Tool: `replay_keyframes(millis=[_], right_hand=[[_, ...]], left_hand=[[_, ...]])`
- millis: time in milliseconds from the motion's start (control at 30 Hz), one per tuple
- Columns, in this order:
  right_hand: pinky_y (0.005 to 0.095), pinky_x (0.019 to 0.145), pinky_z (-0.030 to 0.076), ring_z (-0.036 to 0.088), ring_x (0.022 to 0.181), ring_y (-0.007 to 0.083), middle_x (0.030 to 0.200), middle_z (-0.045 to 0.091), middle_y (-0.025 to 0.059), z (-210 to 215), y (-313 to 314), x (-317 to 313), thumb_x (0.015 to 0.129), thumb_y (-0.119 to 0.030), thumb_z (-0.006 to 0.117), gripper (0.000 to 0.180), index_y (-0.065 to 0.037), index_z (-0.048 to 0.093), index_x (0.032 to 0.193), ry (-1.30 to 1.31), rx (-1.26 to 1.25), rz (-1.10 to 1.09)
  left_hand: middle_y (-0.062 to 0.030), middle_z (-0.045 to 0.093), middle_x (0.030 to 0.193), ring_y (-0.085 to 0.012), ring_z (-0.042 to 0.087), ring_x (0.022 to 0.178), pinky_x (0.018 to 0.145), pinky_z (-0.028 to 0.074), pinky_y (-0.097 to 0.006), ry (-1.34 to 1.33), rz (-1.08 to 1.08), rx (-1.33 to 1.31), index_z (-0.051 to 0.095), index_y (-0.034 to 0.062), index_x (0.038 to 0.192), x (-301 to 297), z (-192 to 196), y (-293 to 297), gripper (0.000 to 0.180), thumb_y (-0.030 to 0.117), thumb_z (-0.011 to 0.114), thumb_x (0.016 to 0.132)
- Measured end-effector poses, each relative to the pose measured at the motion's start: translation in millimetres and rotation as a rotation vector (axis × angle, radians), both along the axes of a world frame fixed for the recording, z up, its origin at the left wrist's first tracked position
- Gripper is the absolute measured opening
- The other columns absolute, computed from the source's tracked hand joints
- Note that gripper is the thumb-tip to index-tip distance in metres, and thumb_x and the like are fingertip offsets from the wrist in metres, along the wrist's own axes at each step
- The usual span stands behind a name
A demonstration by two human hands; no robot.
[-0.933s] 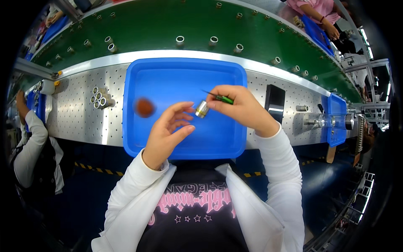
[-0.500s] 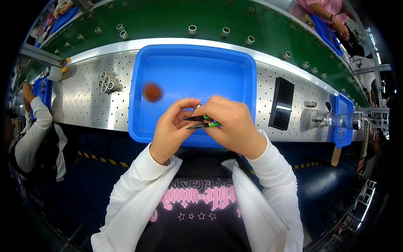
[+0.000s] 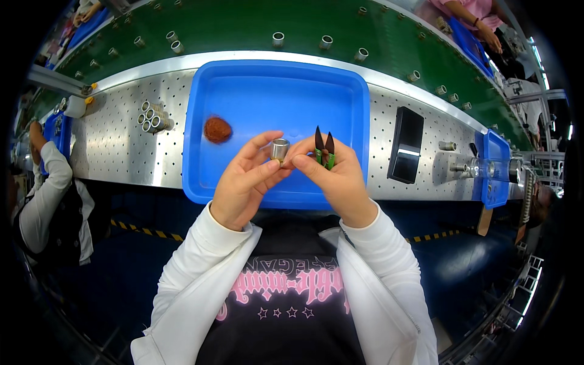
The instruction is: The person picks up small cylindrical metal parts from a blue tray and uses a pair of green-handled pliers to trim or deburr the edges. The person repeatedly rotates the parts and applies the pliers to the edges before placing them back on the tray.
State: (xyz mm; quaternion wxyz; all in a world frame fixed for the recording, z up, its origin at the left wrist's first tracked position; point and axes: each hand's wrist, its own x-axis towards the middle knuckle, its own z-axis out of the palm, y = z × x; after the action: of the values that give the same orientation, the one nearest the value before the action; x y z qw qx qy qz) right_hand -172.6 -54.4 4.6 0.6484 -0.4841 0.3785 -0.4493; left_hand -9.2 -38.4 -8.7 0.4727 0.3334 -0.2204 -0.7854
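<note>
Standing nearly upright in the fingers of the left hand (image 3: 242, 176), a short metal cylinder (image 3: 280, 150) shows its hollow end on top, above the near half of a blue tray (image 3: 286, 91). The left thumb and fingers grip it from the left and below. Just beside it, the right hand (image 3: 338, 182) is curled around a pair of snips (image 3: 318, 142) with green handles, the two dark blades pointing away from the body and slightly parted. The right fingertips come close to the cylinder's lower right side; whether they touch it cannot be told.

Inside the tray, near its left wall, lies a rough reddish-brown ball (image 3: 218, 129). The tray rests on a perforated metal tabletop (image 3: 91, 143). Left of it, a cluster of similar cylinders (image 3: 153, 117) lies stacked together; to its right lie a flat black device (image 3: 406, 145) and, farther off, a lone cylinder (image 3: 448, 146). Beyond the tabletop runs a green belt (image 3: 243, 24) with more cylinders spaced along it. At the far left, a co-worker's white sleeve (image 3: 56, 164) reaches toward another blue tray (image 3: 57, 131).
</note>
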Motion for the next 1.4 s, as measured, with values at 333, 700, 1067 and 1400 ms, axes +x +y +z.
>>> replay_keyframes(millis=[333,700,1067,1400], right_hand=[[0.0182,0.058,0.036,0.045,0.065,0.0033,0.074,0.056,-0.0016,-1.6,-0.6,-6.1,0.082,-0.01,0.061,0.009,-0.001,0.057,0.083,0.104,0.005,-0.029],[0.0199,0.062,0.04,0.053,0.071,0.0069,0.078,0.06,0.003,-5.0,0.6,-7.4,0.083,-0.009,0.06,0.009,0.0,0.057,0.085,0.103,-0.026,-0.056],[0.0213,0.064,0.041,0.053,0.07,0.0087,0.075,0.058,0.0028,-5.3,-7.0,-7.3,0.083,-0.013,0.061,0.012,-0.001,0.057,0.086,0.025,0.117,-0.135],[0.0168,0.045,0.028,0.036,0.052,0.002,0.073,0.058,0.002,-12.4,-11.2,-7.1,0.084,-0.014,0.06,0.011,-0.004,0.057,0.085,-0.056,0.162,-0.191]], left_hand=[[-0.0085,0.055,0.106,-0.0147,0.057,0.095,0.084,0.047,-0.024,0.054,0.038,0.085,0.037,0.0046,0.127,1.2,-2.8,-3.6,0.042,0.009,0.052,0.088],[-0.0106,0.056,0.107,-0.0173,0.059,0.094,0.084,0.047,-0.025,0.067,0.044,0.068,0.039,0.0038,0.126,3.3,-13.2,-2.3,0.043,0.009,0.055,0.086],[-0.0107,0.055,0.106,-0.0187,0.059,0.092,0.082,0.048,-0.026,0.045,-0.058,0.031,0.042,0.0052,0.126,2.1,-5.3,-1.5,0.05,0.007,0.062,0.08],[-0.0119,0.055,0.103,-0.0196,0.06,0.09,0.079,0.049,-0.026,-0.186,0.006,-0.114,0.045,0.0015,0.119,-3.2,-6.3,-0.7,0.045,-0.002,0.061,0.077]])
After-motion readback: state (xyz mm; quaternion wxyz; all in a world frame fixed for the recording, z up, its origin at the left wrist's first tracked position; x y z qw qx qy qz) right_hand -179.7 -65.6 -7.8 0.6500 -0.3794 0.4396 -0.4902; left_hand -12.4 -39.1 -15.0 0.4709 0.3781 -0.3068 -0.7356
